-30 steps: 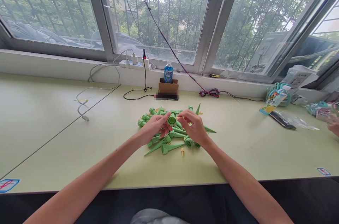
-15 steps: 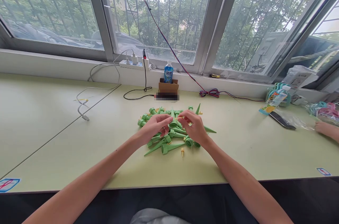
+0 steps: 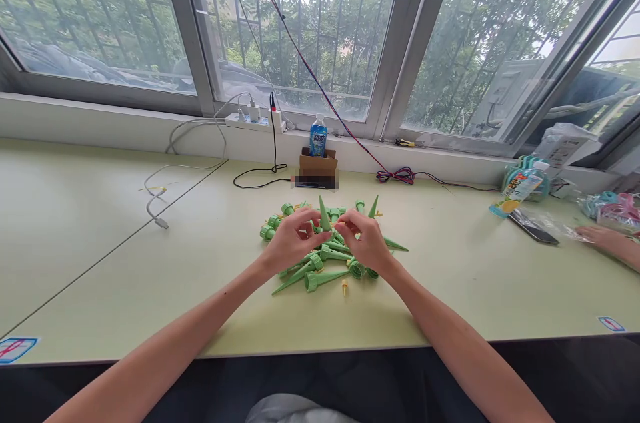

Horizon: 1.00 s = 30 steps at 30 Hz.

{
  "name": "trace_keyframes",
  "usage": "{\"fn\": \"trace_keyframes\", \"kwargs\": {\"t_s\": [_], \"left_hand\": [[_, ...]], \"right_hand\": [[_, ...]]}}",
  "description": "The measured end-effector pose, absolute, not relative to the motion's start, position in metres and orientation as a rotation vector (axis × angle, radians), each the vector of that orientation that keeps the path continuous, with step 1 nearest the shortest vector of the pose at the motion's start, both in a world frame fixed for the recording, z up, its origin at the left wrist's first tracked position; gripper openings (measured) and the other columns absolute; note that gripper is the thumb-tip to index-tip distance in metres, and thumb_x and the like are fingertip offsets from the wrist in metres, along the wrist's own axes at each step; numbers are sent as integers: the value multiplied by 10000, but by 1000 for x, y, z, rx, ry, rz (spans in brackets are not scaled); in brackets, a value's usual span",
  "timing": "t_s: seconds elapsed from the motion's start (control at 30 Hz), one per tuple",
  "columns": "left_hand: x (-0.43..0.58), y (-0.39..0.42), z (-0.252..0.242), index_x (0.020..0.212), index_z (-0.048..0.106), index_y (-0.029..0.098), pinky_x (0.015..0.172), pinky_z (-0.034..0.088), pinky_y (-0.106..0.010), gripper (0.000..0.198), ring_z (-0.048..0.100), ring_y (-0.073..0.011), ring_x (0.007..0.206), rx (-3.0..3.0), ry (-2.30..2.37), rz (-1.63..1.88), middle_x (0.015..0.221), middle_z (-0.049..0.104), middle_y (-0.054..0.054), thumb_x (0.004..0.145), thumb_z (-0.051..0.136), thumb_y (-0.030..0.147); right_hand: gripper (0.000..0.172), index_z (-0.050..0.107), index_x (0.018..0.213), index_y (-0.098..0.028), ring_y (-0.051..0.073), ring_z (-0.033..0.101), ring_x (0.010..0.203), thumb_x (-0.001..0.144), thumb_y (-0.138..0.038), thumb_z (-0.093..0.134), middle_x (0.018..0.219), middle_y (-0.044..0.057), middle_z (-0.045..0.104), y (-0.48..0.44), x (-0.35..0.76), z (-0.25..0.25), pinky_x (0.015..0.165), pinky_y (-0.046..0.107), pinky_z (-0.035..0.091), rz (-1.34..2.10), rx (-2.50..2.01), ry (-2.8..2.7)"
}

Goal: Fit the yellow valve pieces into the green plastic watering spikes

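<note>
Over a pile of green plastic watering spikes [image 3: 327, 279], my left hand [image 3: 290, 238] grips one green spike [image 3: 324, 215] between thumb and fingers. That spike's tip points up and its lower end is partly covered by my fingers. My right hand [image 3: 367, 236] is closed in a pinch right beside it, fingertips close to the spike; whatever small piece is in them is mostly hidden. A small yellow nozzle [image 3: 345, 287] lies on the table just in front of the pile. More yellow bits show among the green spikes.
Behind the pile stand a brown cardboard box [image 3: 319, 161] and a blue-labelled bottle [image 3: 318, 136]. Cables [image 3: 395, 175] lie along the back. At right are a drink pouch [image 3: 517, 191], a phone [image 3: 534, 228] and another person's hand [image 3: 603, 237] by plastic bags.
The held spike has tilted, so its tip now rises and its wide opening no longer faces me. My left fingers have shifted around it. At right, the other person's hand moved left.
</note>
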<state>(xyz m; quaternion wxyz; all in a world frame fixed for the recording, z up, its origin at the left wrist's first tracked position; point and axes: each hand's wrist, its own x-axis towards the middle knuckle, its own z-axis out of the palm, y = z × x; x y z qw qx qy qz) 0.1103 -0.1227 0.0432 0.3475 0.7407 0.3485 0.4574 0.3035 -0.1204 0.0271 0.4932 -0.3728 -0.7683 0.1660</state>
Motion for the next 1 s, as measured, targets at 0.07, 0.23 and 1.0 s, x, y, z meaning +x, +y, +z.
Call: {"fn": "trace_keyframes", "kwargs": {"t_s": [0.07, 0.23, 1.0], "left_hand": [[111, -122, 40, 855, 583, 189, 490, 448, -219, 241, 430, -62, 550, 2018, 958, 1235, 853, 463, 2, 805, 697, 396], [111, -123, 38, 851, 583, 198, 500, 436, -219, 156, 447, -60, 540, 2221, 1025, 1298, 854, 470, 8, 839, 667, 329], [111, -124, 39, 903, 581, 207, 527, 439, -213, 110, 490, -60, 544, 2296, 1006, 1329, 912, 528, -10, 881, 598, 313]], "right_hand": [[232, 588, 810, -187, 125, 494, 577, 939, -372, 530, 706, 17, 578, -120, 303, 27, 547, 250, 428, 409, -918, -1858], [258, 586, 806, -188, 124, 477, 556, 939, -402, 529, 668, 8, 556, -120, 303, 27, 535, 250, 414, 419, -934, -1858], [320, 590, 791, -182, 115, 502, 477, 920, -470, 543, 610, -5, 548, -125, 298, 28, 455, 235, 396, 601, -977, -1771]]}}
